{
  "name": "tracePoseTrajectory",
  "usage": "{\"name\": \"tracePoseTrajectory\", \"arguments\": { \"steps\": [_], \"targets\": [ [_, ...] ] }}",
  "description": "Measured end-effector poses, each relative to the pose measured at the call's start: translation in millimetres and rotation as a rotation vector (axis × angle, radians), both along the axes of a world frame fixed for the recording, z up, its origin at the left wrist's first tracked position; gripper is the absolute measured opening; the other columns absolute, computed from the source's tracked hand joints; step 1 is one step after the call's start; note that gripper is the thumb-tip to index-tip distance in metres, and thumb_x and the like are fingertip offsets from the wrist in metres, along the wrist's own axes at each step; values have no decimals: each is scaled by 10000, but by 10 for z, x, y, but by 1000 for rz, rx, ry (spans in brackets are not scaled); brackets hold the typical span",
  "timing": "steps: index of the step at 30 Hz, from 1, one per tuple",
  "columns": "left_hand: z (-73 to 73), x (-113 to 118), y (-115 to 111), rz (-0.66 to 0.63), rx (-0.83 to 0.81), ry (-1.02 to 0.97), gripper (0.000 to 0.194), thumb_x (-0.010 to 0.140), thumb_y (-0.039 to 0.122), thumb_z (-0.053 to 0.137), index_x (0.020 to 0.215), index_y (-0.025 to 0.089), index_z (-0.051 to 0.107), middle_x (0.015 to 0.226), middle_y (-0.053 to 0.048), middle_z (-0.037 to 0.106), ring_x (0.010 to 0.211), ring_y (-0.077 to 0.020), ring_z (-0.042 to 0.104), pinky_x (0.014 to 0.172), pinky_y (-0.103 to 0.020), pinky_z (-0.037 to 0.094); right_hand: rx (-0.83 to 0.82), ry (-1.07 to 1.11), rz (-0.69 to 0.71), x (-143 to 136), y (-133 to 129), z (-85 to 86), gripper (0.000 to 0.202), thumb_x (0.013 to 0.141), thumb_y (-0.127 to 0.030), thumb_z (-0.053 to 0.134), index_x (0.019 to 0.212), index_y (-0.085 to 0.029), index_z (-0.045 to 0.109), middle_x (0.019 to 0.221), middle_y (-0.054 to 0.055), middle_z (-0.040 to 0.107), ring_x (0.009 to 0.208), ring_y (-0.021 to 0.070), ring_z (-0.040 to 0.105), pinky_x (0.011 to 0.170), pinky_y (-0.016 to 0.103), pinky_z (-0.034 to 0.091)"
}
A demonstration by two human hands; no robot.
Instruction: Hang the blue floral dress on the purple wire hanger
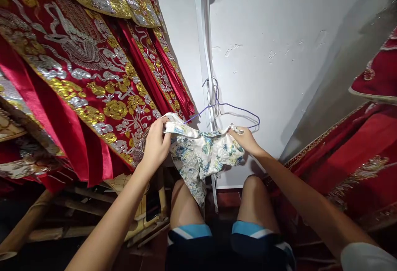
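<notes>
A white garment with a blue and green floral print (201,151) is stretched between my two hands by its upper band, and its lower part hangs down above my knees. My left hand (156,140) grips the band's left end, thumb in front. At the right end, my right hand (243,138) pinches the same band, its fingertips partly hidden by cloth. Just behind the garment, a purple wire hanger (238,109) hangs by its hook at a white upright pole (208,56). The garment covers part of the hanger's lower left side.
Red embroidered costumes with gold and silver sequins (118,105) hang close on the left. More red fabric (356,151) lines the right side. A white wall (263,47) stands behind the pole. Bamboo poles (87,205) and a dark phone-like object (153,205) are low on the left.
</notes>
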State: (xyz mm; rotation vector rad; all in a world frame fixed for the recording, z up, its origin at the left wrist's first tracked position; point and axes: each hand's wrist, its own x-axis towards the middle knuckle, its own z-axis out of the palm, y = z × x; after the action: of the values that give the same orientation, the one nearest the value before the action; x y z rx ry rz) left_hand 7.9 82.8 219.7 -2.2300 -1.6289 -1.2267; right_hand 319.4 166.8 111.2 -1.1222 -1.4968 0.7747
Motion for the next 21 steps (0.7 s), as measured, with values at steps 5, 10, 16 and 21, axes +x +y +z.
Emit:
{"name": "tracePoseTrajectory", "arguments": {
  "steps": [5,10,16,21],
  "targets": [
    [59,168,400,-26,9,-126,341,869,213,501,1210,213,499,1232,-70,647,1108,-231,617,918,-329,468,13,55,-68,-82,10,-14,429,819,-478,609,613,-216,340,584,-44,326,570,106,313,520,252,249],
    [-31,219,607,-72,1,-174,360,789,180,584,1144,207,528,1111,-50,650,1023,-215,631,894,-315,487,139,-72,-136,-136,-129,-196,360,817,-337,539,590,-229,281,559,-40,289,559,116,280,524,273,247],
    [-41,316,582,-135,59,-242,306,789,164,571,1093,189,544,1135,-79,592,953,-191,612,846,-312,497,179,-37,-72,-93,-281,-96,353,828,-344,534,605,-233,284,586,-40,269,566,123,276,533,273,256],
    [-139,241,698,-162,-19,-304,321,807,219,590,1122,178,544,1158,-91,606,908,-167,618,821,-293,482,115,-52,-61,-125,-406,79,396,843,-381,547,602,-237,267,572,-39,273,556,126,286,526,273,269]
  ]
}}
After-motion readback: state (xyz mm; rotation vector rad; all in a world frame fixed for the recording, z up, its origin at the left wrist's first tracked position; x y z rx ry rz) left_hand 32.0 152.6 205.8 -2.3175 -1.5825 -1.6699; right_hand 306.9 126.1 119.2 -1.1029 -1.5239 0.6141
